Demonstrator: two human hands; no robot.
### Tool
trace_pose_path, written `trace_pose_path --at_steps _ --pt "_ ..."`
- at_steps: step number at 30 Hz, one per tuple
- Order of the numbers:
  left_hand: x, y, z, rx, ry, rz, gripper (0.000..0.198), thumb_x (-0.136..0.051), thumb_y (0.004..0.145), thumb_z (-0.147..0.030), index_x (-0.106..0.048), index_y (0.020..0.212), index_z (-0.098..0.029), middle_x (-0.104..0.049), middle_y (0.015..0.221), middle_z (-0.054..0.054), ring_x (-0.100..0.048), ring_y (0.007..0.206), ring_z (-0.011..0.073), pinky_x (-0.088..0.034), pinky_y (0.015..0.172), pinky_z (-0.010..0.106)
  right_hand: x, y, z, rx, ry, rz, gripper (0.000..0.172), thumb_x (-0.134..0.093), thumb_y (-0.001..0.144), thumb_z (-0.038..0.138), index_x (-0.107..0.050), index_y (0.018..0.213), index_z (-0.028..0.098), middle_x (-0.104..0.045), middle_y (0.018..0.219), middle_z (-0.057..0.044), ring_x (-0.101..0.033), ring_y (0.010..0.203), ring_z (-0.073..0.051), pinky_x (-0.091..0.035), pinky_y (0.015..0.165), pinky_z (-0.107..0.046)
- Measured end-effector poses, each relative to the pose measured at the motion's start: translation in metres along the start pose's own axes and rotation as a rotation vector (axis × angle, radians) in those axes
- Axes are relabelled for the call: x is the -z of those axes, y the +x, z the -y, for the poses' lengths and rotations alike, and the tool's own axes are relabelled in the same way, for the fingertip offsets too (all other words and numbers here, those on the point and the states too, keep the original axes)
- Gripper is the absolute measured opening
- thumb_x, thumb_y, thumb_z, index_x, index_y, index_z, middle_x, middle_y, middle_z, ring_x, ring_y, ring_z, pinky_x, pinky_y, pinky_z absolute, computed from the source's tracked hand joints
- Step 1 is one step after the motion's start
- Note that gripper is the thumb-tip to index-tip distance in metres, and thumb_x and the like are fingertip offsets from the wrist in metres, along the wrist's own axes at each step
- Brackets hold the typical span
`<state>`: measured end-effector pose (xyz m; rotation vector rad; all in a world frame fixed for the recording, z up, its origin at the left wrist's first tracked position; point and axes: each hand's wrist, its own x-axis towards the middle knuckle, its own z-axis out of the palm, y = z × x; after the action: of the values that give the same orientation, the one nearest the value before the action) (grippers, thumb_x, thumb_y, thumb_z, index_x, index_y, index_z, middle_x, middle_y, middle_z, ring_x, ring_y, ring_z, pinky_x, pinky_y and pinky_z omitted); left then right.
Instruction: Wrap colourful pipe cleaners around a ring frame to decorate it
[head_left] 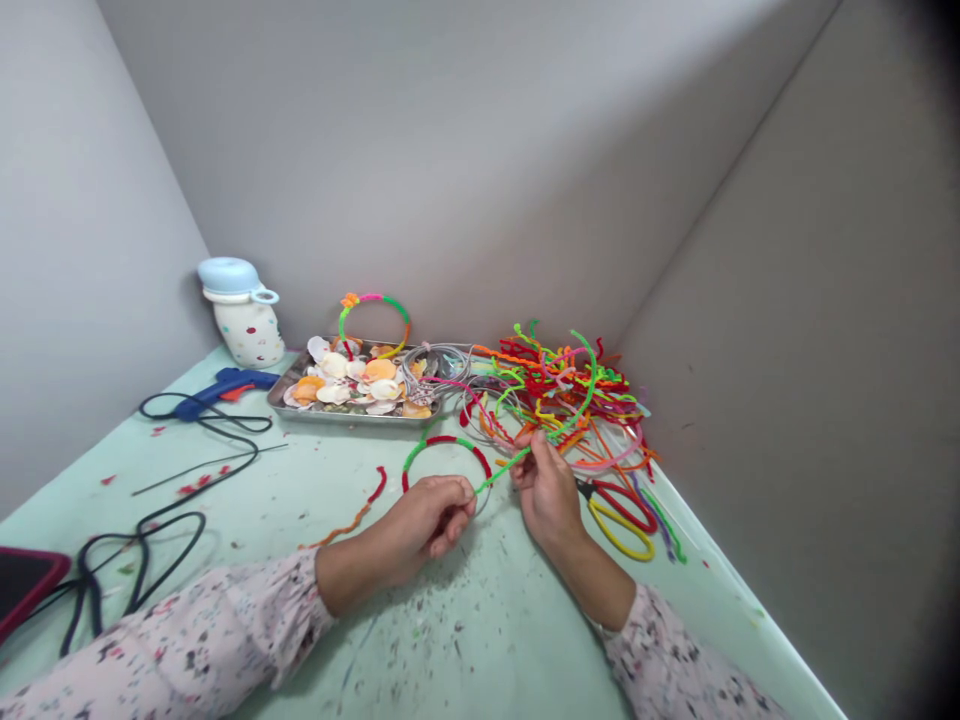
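My left hand grips the lower end of a hairband that is partly wrapped in red and green pipe cleaner. My right hand pinches a green pipe cleaner, which runs from the band up past my fingers. The fingers of the two hands are a short way apart. Beside my right hand lies a loose heap of multicoloured pipe cleaners. A short red-and-orange pipe cleaner lies to the left of my left hand.
A metal tray of seashells stands behind the hands, with a finished wrapped band leaning there. Also present: blue glue gun, black cord, spotted bottle, red-and-yellow scissors, dark tablet, grey walls.
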<state>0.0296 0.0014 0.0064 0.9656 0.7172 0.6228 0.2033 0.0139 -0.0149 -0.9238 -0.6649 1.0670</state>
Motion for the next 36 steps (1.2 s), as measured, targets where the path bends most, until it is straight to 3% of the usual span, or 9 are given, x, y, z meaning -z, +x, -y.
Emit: trace_pose_path --at_steps 4,7,12,19,29,33,36 --pt "-0.001 -0.001 -0.002 0.037 -0.075 0.036 0.018 -0.05 0.081 -0.024 -0.052 0.066 -0.015 -0.043 0.045 -0.006 -0.027 0.031 0.0032 -0.015 0.032 0.017 0.0 0.001 0.001 -0.017 0.027 -0.013 0.036 -0.069 0.076 0.052 -0.064 0.075 0.017 -0.058 0.062 0.003 -0.048 0.05 -0.006 -0.037 0.046 -0.018" --pt "0.0 -0.001 -0.002 0.063 -0.119 0.107 0.015 -0.054 0.083 -0.026 -0.057 0.074 -0.014 -0.052 0.051 -0.003 -0.037 0.032 0.0034 -0.019 0.032 0.016 0.001 0.003 0.001 -0.023 0.058 -0.021 0.035 -0.072 0.074 0.051 -0.063 0.073 0.017 -0.057 0.06 0.004 -0.048 0.048 -0.006 -0.037 0.045 -0.017" --pt "0.003 0.0 -0.002 0.077 -0.175 0.133 0.033 -0.051 0.089 -0.046 -0.06 0.091 -0.014 -0.065 0.069 0.005 -0.051 0.038 0.006 -0.025 0.033 0.015 0.001 0.002 0.002 -0.029 0.049 -0.02 0.037 -0.072 0.073 0.052 -0.063 0.072 0.017 -0.057 0.06 0.004 -0.048 0.048 -0.006 -0.038 0.045 -0.016" --pt "-0.002 -0.002 -0.001 0.051 -0.037 0.134 0.025 -0.066 0.081 -0.034 -0.054 0.071 -0.014 -0.06 0.056 -0.001 -0.039 0.032 0.002 -0.019 0.032 0.015 0.001 0.0 0.0 0.007 -0.049 0.019 0.037 -0.068 0.077 0.054 -0.064 0.075 0.017 -0.059 0.061 0.003 -0.047 0.049 -0.006 -0.038 0.046 -0.017" --pt "-0.009 -0.006 -0.005 0.067 0.0 0.101 0.024 -0.06 0.08 -0.032 -0.053 0.065 -0.015 -0.045 0.042 -0.005 -0.026 0.029 0.0024 -0.013 0.03 0.017 -0.003 -0.003 0.003 -0.025 -0.03 0.012 0.036 -0.068 0.075 0.054 -0.063 0.071 0.018 -0.057 0.061 0.003 -0.045 0.049 -0.008 -0.037 0.046 -0.02" --pt "-0.008 -0.008 -0.005 0.062 0.043 0.153 0.028 -0.059 0.083 -0.043 -0.054 0.074 -0.016 -0.052 0.047 -0.004 -0.033 0.03 0.0041 -0.018 0.032 0.018 -0.002 0.0 0.009 -0.084 0.014 0.095 0.039 -0.069 0.073 0.056 -0.059 0.068 0.019 -0.055 0.057 0.004 -0.044 0.047 -0.008 -0.035 0.045 -0.02" --pt "-0.003 -0.006 -0.011 -0.06 0.097 0.135 0.038 -0.053 0.086 -0.051 -0.06 0.089 -0.014 -0.052 0.054 -0.003 -0.036 0.036 0.0044 -0.02 0.035 0.017 -0.003 -0.005 0.014 -0.176 0.037 0.264 0.038 -0.07 0.074 0.052 -0.055 0.063 0.018 -0.05 0.052 0.005 -0.043 0.046 -0.008 -0.034 0.045 -0.02"
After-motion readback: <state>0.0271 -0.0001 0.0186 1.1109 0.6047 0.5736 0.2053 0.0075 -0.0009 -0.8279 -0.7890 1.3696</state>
